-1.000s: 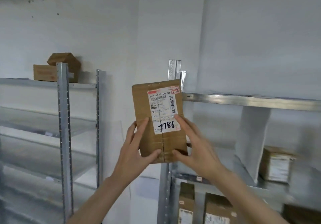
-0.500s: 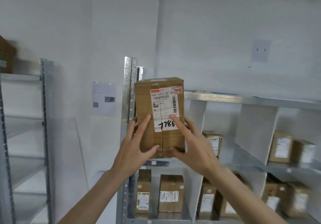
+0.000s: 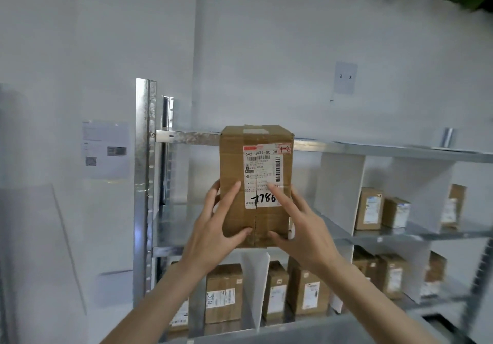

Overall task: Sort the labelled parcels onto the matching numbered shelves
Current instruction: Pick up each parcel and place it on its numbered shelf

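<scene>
Right now, parcel (image 3: pixel 256 186): upright in front of the upper shelf (image 3: pixel 181 223), marked 1-2 and 7786.
Left hand (image 3: pixel 213 234): fingers spread, clasping the parcel's lower left side.
Right hand (image 3: pixel 301 231): fingers spread, clasping its lower right side.
Risk: both grips sit low on the parcel, so I judge it could tip backward.
Risk: I might choose the wrong bay; I cannot read any shelf numbers beside the parcel.

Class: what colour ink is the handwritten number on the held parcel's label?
Black, clearest in the head view.
</scene>
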`<action>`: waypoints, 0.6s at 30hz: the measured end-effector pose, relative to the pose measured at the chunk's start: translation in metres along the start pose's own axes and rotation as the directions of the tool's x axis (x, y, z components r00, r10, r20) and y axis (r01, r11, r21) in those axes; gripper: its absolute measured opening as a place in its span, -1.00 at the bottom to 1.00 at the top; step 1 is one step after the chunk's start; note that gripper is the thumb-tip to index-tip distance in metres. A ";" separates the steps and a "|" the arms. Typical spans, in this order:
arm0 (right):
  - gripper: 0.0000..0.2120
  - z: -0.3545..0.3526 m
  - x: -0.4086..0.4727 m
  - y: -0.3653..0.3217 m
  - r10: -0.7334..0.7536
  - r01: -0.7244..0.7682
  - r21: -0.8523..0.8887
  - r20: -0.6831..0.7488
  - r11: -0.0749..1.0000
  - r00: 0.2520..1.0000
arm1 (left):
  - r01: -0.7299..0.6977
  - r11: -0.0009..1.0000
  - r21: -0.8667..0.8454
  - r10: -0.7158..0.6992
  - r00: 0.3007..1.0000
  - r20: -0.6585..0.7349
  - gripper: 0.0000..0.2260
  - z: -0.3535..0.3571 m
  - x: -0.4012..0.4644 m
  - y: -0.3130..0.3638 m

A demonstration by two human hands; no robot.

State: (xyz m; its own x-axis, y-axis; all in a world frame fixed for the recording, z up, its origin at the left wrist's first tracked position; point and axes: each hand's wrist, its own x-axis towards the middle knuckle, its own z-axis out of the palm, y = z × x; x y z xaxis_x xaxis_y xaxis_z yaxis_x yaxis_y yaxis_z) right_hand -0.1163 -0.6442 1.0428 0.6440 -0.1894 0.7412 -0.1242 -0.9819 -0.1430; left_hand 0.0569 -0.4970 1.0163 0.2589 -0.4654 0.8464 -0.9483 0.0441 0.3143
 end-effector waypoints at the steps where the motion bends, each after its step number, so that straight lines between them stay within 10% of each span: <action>1: 0.08 -0.003 -0.003 0.010 0.003 -0.003 -0.019 -0.014 1.000 1.000 | -0.010 1.000 0.000 0.010 1.000 0.001 -0.04 0.010 0.003 0.003; 18: 0.15 -0.059 -0.072 0.309 0.071 -0.066 -0.281 0.009 0.957 0.997 | 0.021 0.999 0.038 -0.026 0.990 0.138 -0.05 0.308 0.059 0.074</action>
State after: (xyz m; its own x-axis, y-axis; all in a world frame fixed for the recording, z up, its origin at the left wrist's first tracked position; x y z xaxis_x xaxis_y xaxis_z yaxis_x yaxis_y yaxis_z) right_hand -0.2461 -0.9343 0.9841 0.6406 -0.2588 0.7229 -0.3736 -0.9276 -0.0011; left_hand -0.0548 -0.7929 0.9571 0.2553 -0.5842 0.7704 -0.9490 0.0010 0.3152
